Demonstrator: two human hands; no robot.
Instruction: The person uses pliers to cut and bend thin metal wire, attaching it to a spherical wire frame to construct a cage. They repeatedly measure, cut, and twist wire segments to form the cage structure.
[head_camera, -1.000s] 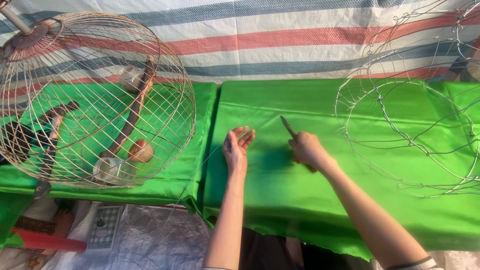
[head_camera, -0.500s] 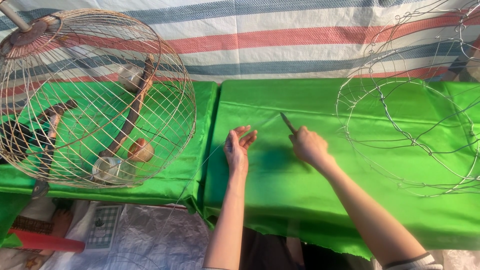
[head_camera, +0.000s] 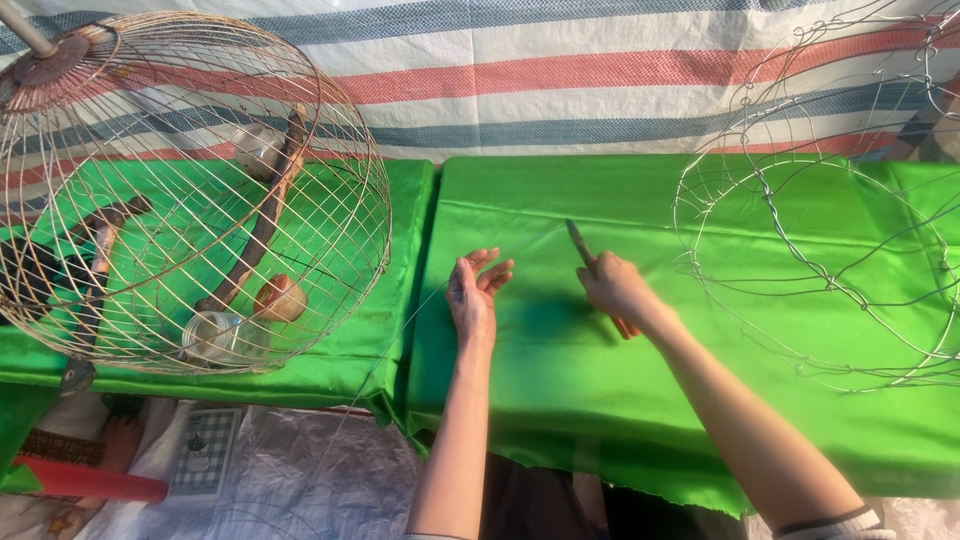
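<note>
Two hands at work on the green table, with almost no movement

Two hands rest on the green cloth (head_camera: 560, 400) of the table, between two wire cages. Compared with a second ago, very little is different: the left hand (head_camera: 473, 295) stays open, palm down, fingers spread a little, in the same place. The right hand (head_camera: 612, 288) remains clenched around a pair of pliers (head_camera: 580, 245), and its dark metal tip now points slightly more upward and away from the person. I judge that the work is in a pause or a small adjustment, not in a new step.

A very thin wire (head_camera: 420, 305) seems to run from near the left hand down toward the table edge, but it is too fine to follow with certainty.

The pliers look slim, with a reddish handle just visible under the palm. They lie low over the cloth, near the middle of the table. To the left stands a finished round cage (head_camera: 190, 190) with a wooden perch and small cups inside. To the right lies an unfinished wire frame (head_camera: 810, 270), open and irregular
</note>
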